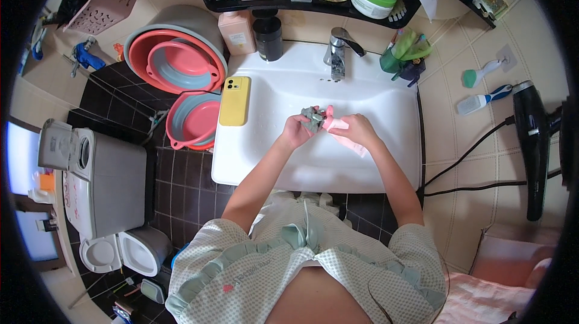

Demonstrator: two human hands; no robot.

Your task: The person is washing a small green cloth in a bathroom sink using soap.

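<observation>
At far left, a lidded grey appliance [117, 173], standing on the dark-tiled floor [172, 188]. Next along, a stack of red-and-grey basins [136, 58], with a single folding basin [196, 119] just below. On the left rim of a white sink [241, 155], a yellow phone [235, 102] lying flat; behind it, a pink bottle [237, 34] and a black bottle [268, 39], side by side. Over the sink bowl, the left hand [295, 132], fingers curled round a crumpled grey item [312, 120], too small to identify. Just beside that, a pink tube [350, 144] slanting toward the lower right, pinched near its upper end by the closed fingers of the right hand [360, 130]; whether touching the grey item, cannot tell. Behind both, a chrome tap [338, 61]. Farther right, at the sink's back corner, a green holder [389, 62]; against the tiled wall, a green-headed brush [482, 75] above a blue-and-white brush [482, 101]. At far right, a black hair dryer [532, 143], with dark cord running leftward.
</observation>
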